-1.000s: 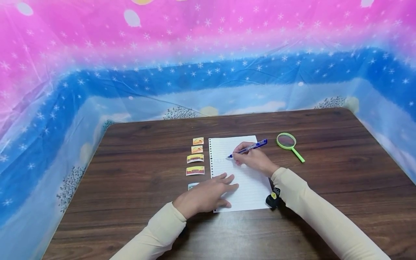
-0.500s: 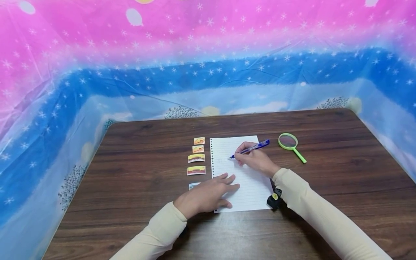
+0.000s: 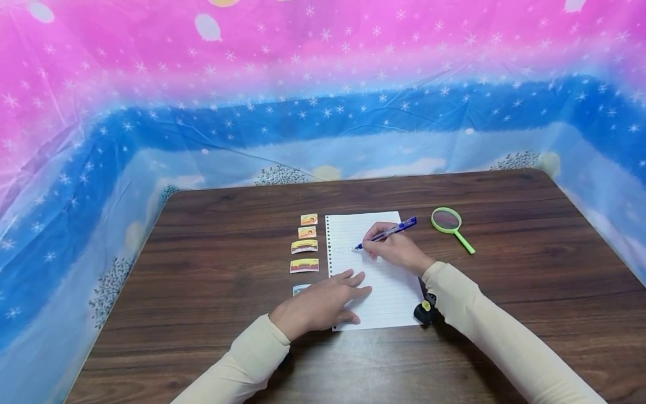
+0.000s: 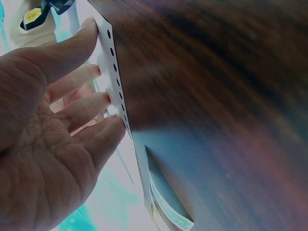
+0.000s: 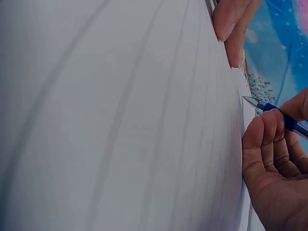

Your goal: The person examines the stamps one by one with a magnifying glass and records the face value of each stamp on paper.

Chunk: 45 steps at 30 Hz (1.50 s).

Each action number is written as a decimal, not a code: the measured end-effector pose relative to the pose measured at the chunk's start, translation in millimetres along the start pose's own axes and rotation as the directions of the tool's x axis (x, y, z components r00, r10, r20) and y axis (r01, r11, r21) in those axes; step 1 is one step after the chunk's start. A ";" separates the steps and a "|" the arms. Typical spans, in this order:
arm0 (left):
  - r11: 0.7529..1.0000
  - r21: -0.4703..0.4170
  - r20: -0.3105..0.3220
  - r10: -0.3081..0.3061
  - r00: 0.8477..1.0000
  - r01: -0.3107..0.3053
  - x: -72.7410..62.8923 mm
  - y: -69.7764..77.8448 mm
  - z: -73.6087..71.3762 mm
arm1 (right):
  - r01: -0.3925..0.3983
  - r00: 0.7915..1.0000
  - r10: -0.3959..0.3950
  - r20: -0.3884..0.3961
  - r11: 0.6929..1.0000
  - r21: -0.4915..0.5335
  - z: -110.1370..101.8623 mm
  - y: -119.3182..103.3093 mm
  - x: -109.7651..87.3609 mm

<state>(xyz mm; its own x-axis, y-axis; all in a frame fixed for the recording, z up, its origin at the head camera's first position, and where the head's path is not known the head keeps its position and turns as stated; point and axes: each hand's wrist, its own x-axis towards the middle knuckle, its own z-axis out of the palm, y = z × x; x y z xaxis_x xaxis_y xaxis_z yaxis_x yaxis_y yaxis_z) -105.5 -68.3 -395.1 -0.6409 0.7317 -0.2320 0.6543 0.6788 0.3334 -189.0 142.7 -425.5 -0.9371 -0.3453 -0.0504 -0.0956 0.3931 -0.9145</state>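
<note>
A lined sheet of paper with punched holes along its left edge lies on the table. My right hand pinches a blue pen, its tip at the paper beside a short row of faint marks. In the right wrist view the pen's metal tip meets the sheet and the other fingers curl beneath the pen. With fingers spread, my left hand rests on the lower left of the paper. In the left wrist view the fingertips of the left hand touch the sheet by the holes.
Left of the paper stands a column of small printed cards, among them an orange card and a yellow and red card. The left hand partly covers a bluish card. A green magnifying glass lies to the right on the wooden table.
The pen tip has shifted slightly along the written line, and the row of marks has grown a little to the right. The left hand stays in place.
</note>
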 end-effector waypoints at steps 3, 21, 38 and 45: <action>1.000 0.000 -0.003 0.006 1.000 -0.006 0.2 0.1 0.4 | 0.002 1.000 -0.002 -0.013 1.000 -0.008 0.4 -0.6 0.0; 1.000 0.006 -0.021 0.027 0.999 -0.027 -1.2 0.6 -2.3 | -0.086 0.995 0.087 -0.048 0.996 0.023 -3.5 -1.5 0.4; 0.998 0.036 -0.028 0.051 0.998 -0.050 -0.1 -2.1 -0.3 | 0.003 1.000 -0.003 -0.013 0.999 0.038 -2.6 -1.6 0.1; 0.998 0.041 -0.026 0.052 0.998 -0.051 0.3 -2.2 0.3 | 0.003 1.000 -0.003 -0.011 0.999 0.035 -2.3 -2.4 -1.5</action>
<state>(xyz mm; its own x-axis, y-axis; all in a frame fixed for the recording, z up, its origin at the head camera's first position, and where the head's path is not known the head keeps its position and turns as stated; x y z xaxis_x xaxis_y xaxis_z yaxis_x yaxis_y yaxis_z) -107.0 -69.6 -396.2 -0.6159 0.7644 -0.1905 0.7023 0.6424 0.3067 -188.2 144.2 -422.2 -0.9406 -0.3368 -0.0430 -0.0870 0.3616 -0.9283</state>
